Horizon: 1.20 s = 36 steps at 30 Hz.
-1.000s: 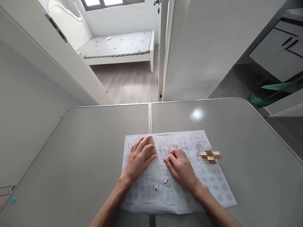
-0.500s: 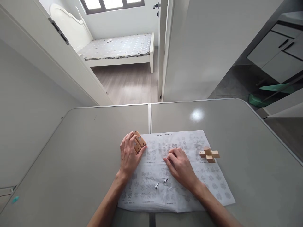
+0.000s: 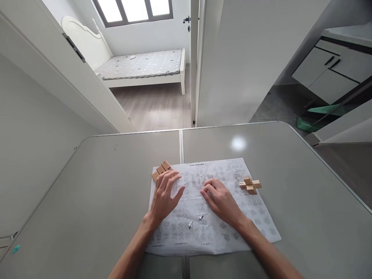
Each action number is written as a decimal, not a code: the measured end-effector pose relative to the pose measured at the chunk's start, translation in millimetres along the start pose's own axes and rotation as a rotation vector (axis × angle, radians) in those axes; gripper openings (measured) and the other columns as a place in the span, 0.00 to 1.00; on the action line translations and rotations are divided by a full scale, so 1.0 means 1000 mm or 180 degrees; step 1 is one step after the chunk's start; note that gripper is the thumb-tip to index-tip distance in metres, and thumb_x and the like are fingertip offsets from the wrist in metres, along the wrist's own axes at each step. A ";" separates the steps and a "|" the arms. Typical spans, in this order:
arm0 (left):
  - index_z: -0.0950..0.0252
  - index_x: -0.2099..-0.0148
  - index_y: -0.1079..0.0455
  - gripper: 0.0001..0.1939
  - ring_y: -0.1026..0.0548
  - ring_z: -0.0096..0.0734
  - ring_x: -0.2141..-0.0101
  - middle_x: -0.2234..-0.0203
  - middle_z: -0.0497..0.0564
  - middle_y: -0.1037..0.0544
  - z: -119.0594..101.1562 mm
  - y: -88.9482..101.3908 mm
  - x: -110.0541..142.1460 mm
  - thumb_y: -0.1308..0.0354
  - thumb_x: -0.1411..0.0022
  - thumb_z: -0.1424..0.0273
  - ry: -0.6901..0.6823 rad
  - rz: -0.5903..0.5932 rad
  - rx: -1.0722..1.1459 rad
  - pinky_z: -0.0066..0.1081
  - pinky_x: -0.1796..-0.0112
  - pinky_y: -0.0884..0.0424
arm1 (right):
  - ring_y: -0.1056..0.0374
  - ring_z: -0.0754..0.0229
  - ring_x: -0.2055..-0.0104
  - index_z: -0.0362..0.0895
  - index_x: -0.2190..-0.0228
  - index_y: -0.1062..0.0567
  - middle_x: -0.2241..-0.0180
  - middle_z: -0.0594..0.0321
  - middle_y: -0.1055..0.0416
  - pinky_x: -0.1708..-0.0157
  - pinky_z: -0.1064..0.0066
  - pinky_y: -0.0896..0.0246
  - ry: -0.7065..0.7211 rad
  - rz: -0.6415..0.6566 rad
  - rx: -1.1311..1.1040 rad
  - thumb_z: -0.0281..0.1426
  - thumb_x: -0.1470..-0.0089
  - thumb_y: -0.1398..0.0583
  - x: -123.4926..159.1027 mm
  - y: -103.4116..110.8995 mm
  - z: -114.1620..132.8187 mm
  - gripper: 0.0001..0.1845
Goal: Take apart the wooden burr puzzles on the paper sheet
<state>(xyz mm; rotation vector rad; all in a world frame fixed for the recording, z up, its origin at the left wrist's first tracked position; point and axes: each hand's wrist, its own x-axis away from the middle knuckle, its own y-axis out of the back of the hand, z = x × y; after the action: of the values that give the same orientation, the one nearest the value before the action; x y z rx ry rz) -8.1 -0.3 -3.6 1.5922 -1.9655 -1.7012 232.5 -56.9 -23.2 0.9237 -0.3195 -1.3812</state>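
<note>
A large printed sheet (image 3: 203, 240) covered in small diagrams lies on the table. Over its upper left part is my left hand (image 3: 164, 195), fingers spread and thumb held apart, gripping nothing. Wooden puzzle pieces (image 3: 161, 169), at least three in a slanting row, show just beyond its fingers, which hide part of them. I cannot tell whether the fingertips touch them. My right hand (image 3: 222, 201) rests on the middle of the sheet with its fingers curled in and nothing visible in them. To its right, several wooden pieces form an interlocked cross (image 3: 250, 185) on the sheet's edge.
Two small torn holes (image 3: 190, 224) mark the sheet's lower middle. The grey table (image 3: 101, 201) has a metal rim and a centre seam (image 3: 181, 147). Past it are a doorway, a bed (image 3: 142, 66), a white wall and cabinets (image 3: 328, 64) at the right.
My left hand has let go of the wooden pieces and drawn back slightly, its fingers spreading. Those pieces now stand in a slanted row. The right hand stays curled on the sheet. The view has shifted slightly.
</note>
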 end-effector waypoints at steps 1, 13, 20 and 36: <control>0.58 0.42 0.33 0.17 0.27 0.46 0.43 0.46 0.56 0.23 -0.002 0.000 0.000 0.38 0.31 0.71 -0.0038 0.0021 0.0031 0.49 0.42 0.29 | 0.30 0.52 0.57 0.47 0.64 0.29 0.59 0.55 0.27 0.58 0.59 0.32 0.0023 0.0013 0.0014 0.31 0.28 0.46 0.001 0.007 0.001 0.10; 0.58 0.51 0.27 0.08 0.23 0.42 0.49 0.53 0.53 0.19 -0.024 -0.005 0.004 0.40 0.31 0.74 -0.0361 0.0378 0.0420 0.44 0.47 0.26 | 0.31 0.43 0.49 0.47 0.55 0.27 0.52 0.48 0.28 0.55 0.54 0.31 -0.1095 -0.1369 0.0920 0.44 0.31 0.44 0.052 0.099 -0.045 0.15; 0.59 0.51 0.28 0.07 0.23 0.41 0.50 0.53 0.53 0.19 -0.044 -0.012 0.014 0.41 0.30 0.74 -0.0696 0.0673 0.0602 0.45 0.47 0.26 | 0.27 0.46 0.59 0.48 0.56 0.26 0.60 0.54 0.23 0.65 0.60 0.33 -0.1907 -0.0561 0.0851 0.54 0.32 0.48 0.070 0.103 -0.079 0.24; 0.57 0.31 0.43 0.40 0.26 0.50 0.42 0.37 0.62 0.29 -0.053 -0.017 0.022 0.29 0.39 0.60 0.0733 0.0915 0.1846 0.49 0.44 0.26 | 0.39 0.62 0.76 0.47 0.66 0.31 0.77 0.69 0.35 0.74 0.70 0.41 -0.1374 0.0168 -0.2683 0.51 0.36 0.39 0.012 0.035 0.016 0.20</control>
<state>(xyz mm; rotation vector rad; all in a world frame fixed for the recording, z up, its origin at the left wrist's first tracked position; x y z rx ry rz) 26.1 -49.1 -8.6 1.4547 -2.5422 -0.8434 248.1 -77.0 8.2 -0.0791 -0.0569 -1.4669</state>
